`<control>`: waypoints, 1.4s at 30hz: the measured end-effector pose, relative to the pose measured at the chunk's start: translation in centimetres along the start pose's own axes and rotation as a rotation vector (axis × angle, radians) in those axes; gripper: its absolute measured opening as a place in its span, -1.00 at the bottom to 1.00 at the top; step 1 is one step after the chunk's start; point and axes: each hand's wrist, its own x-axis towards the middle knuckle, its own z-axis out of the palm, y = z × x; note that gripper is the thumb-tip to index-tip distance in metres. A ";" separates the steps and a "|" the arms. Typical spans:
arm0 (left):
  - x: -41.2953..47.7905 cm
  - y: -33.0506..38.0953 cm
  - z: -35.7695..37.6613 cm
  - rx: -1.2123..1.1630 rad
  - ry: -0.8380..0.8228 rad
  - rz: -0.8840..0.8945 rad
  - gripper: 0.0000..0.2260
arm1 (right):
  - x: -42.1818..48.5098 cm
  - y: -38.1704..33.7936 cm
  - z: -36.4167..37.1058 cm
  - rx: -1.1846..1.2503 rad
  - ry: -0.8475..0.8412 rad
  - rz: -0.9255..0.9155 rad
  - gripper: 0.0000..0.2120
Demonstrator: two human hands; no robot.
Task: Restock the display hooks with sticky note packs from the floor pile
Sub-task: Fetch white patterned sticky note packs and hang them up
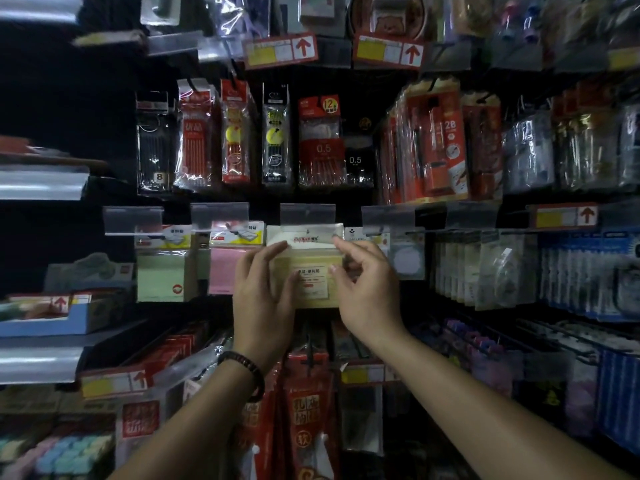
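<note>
I've got 2 hands up: left grip (265, 292) & right grip (363, 289) both pinching 1 yellow sticky note pack (313, 271), label unreadable, just right of 1 pink pack (223, 271); 1 green pack (162, 277) further left.

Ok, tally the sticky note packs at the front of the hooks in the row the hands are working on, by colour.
Green pack: 1
Pink pack: 1
Yellow pack, held by the left hand and right hand: 1
White round-note pack: 1
Total: 4 front packs; any behind them are hidden.
</note>
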 end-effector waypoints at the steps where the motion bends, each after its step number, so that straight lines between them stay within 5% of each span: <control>1: 0.2 -0.1 0.1 0.025 -0.011 0.002 -0.61 | 0.2 0.0 0.1 -0.008 0.005 0.000 -0.55; 9: 0.9 0.0 0.6 0.318 -0.123 -0.019 -0.52 | 1.1 0.5 0.6 -0.194 -0.043 0.021 -0.56; 19: 1.6 -0.1 0.5 0.733 -0.344 -0.021 -0.34 | 1.6 -0.8 0.1 -0.715 -0.497 0.167 -0.18; 26: 2.6 1.6 0.4 0.813 -0.476 -0.090 -0.30 | 2.2 -1.8 -0.2 -0.673 -0.615 0.293 -0.04; 33: -0.9 3.6 -2.9 0.703 -0.471 -0.034 -0.47 | -1.4 -2.2 -3.9 -0.552 -0.445 0.106 -0.53; 38: -9.2 4.6 -7.8 0.415 -0.389 0.097 -0.70 | -9.8 -2.4 -9.0 -0.345 -0.293 -0.039 -0.85; 42: -19.4 3.8 -10.3 0.207 -0.441 0.089 -0.86 | -18.8 -0.4 -12.2 -0.265 -0.377 0.066 -0.94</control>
